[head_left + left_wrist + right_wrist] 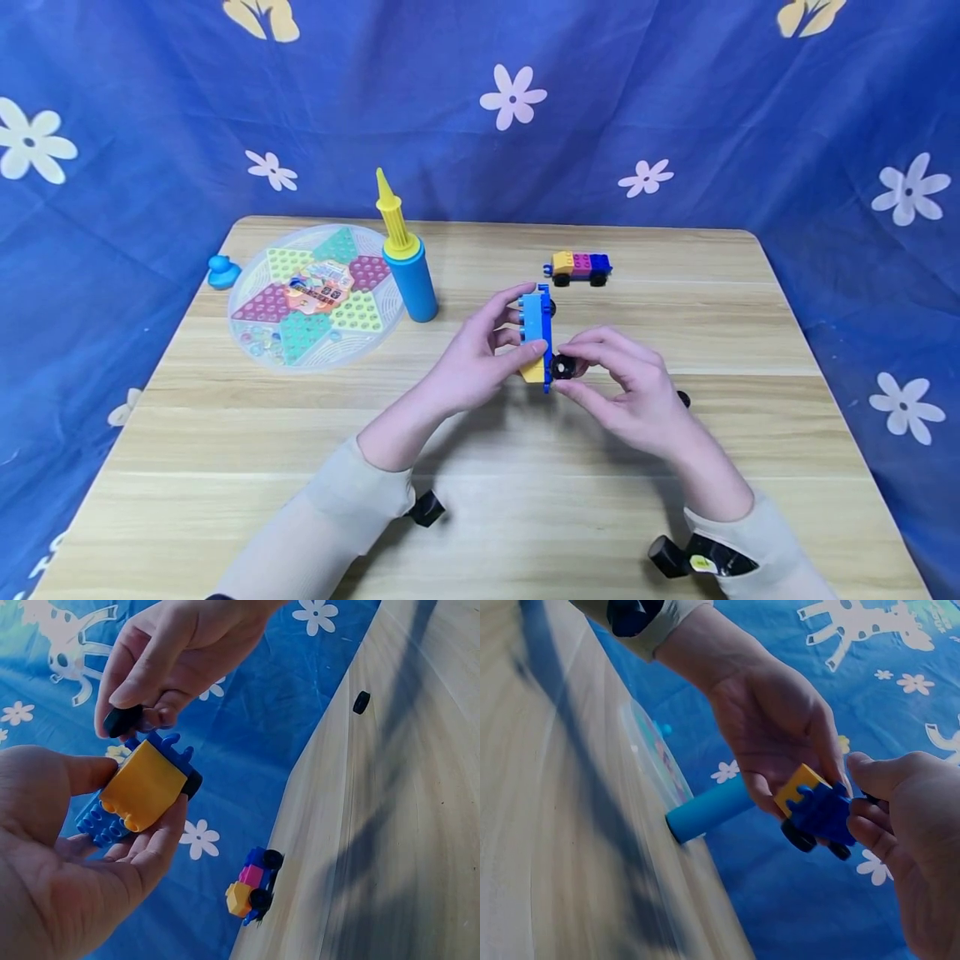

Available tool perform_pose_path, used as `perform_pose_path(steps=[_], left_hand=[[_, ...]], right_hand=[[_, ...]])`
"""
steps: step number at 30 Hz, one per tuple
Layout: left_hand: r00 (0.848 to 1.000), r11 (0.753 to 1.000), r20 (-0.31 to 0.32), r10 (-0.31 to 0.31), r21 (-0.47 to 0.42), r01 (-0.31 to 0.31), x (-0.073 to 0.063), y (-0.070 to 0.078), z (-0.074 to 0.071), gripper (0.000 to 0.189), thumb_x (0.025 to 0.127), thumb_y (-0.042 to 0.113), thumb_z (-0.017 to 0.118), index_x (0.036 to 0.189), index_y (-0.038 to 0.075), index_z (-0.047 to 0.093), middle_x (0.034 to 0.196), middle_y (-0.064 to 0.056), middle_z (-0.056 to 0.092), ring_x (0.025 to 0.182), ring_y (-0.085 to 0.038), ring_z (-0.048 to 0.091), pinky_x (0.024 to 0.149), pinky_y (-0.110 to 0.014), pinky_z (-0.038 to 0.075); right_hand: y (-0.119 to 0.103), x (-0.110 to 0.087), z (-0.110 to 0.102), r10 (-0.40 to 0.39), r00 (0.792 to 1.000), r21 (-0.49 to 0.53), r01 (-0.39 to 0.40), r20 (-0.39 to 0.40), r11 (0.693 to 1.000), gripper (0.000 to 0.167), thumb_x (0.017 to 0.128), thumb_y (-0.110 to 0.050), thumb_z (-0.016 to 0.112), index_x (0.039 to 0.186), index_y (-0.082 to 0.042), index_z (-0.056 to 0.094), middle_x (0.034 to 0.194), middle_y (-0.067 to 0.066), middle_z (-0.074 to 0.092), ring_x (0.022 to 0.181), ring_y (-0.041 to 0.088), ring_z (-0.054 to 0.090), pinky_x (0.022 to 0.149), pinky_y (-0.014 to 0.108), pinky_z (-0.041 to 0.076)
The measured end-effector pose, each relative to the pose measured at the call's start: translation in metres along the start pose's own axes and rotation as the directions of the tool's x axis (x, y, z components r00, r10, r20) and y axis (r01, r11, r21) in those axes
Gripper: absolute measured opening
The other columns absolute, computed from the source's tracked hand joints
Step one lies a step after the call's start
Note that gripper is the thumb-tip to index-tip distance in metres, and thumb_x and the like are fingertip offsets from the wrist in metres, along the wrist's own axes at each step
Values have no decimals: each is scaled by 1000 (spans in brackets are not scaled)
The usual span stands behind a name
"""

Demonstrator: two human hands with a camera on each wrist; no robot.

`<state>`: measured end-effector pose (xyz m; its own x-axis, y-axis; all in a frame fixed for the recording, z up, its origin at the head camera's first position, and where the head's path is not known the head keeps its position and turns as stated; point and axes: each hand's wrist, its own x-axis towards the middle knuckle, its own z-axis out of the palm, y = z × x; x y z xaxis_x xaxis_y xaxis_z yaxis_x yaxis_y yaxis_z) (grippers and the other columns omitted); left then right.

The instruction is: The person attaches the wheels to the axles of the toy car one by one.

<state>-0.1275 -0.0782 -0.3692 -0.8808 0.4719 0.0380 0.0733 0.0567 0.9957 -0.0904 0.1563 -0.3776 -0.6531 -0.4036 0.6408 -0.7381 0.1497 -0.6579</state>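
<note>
My left hand [483, 354] grips a building-block toy car [536, 321], its thumb on one side and its fingers round the other. The car has a light blue and a yellow block on a dark blue wheel base. It is tipped on its side above the table, the studs facing left in the head view. Between thumb and fingers my right hand [626, 379] pinches a small black wheel [122, 720] close against the base. Whether that wheel is seated on its axle I cannot tell. Black wheels [799, 835] show on the base's other side.
A loose black wheel [361, 702] lies on the wooden table [300, 467], near my right wrist. Behind my hands stands another block car [581, 267]. Toward the back left are an upright blue and yellow pump [411, 279], a round game board [247, 250] and a blue toy duck [222, 273].
</note>
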Motion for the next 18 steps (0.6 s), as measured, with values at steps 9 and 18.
perform_pose_path(steps=[9, 18], left_hand=[[1000, 1000, -9, 16, 20, -16, 1, 1, 2, 69, 101, 6, 72, 161, 15, 41, 127, -14, 63, 103, -25, 71, 90, -33, 60], [999, 993, -47, 20, 117, -14, 2, 2, 4, 70, 99, 9, 76, 160, 17, 43, 128, -12, 64, 103, -25, 70, 86, -36, 63]], right_hand=[[0, 3, 7, -16, 1000, -67, 16, -8, 998, 31, 95, -19, 83, 120, -1, 77, 111, 7, 72, 89, 18, 67, 81, 24, 56], [-3, 3, 6, 61, 998, -173, -60, 4, 983, 39, 77, 1, 93, 114, -5, 81, 100, -1, 71, 87, 15, 67, 78, 20, 55]])
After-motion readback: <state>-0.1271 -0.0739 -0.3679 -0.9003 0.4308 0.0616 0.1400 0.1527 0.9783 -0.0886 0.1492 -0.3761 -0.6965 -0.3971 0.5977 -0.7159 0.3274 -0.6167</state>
